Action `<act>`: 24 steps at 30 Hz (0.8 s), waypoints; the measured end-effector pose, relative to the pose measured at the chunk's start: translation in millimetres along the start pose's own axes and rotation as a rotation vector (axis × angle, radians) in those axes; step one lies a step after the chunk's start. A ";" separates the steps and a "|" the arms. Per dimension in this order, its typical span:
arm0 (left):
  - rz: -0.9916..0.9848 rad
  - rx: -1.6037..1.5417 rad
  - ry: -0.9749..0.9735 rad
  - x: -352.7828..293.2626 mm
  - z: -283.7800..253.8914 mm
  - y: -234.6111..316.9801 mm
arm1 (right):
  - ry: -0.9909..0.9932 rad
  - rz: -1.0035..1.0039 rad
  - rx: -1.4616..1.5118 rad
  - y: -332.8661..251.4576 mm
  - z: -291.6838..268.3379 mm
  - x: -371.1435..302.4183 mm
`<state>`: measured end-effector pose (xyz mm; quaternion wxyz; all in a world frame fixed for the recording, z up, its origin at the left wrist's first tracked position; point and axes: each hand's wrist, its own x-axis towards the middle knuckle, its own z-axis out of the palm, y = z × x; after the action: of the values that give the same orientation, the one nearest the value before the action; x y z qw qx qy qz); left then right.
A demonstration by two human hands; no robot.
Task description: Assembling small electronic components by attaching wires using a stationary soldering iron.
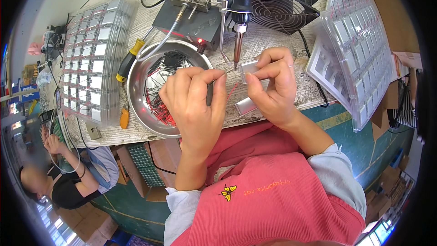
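My right hand (278, 92) grips a flat silver battery cell (249, 67) between thumb and fingers, just below the tip of an upright soldering iron (237, 48). Left of it, my left hand (195, 102) is closed in a pinch with thumb and forefinger together; what they hold, if anything, is too small to make out. A thin red wire (232, 91) shows in the gap between the hands. A second silver cell (246, 105) lies on the bench under my right hand. Beside the iron, a thin metal tube (222, 36) points down towards its tip.
A metal bowl (136, 111) of red and black wires sits partly behind my left hand. Trays of silver cells stand left (98, 64) and right (359, 54). A screwdriver (129, 61), control box (193, 29) and fan (282, 9) surround the work spot. Another person (75, 177) sits at left.
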<state>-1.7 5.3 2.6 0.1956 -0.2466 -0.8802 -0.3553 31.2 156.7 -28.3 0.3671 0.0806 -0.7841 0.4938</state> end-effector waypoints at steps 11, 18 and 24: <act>0.026 0.000 -0.027 0.2 1.0 1.9 | -0.022 -0.086 -0.071 -0.1 -2.9 -2.3; 0.023 -0.001 -0.058 -1.6 0.7 2.3 | -0.043 -0.081 -0.092 0.1 -5.6 -4.6; 0.026 -0.010 -0.062 -0.6 1.0 2.6 | -0.041 -0.091 -0.090 1.9 -6.3 -3.9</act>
<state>0.1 7.5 3.0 0.1716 -0.2700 -0.8807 -0.3494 36.2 162.0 -30.7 0.3764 0.1096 -0.8085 0.4389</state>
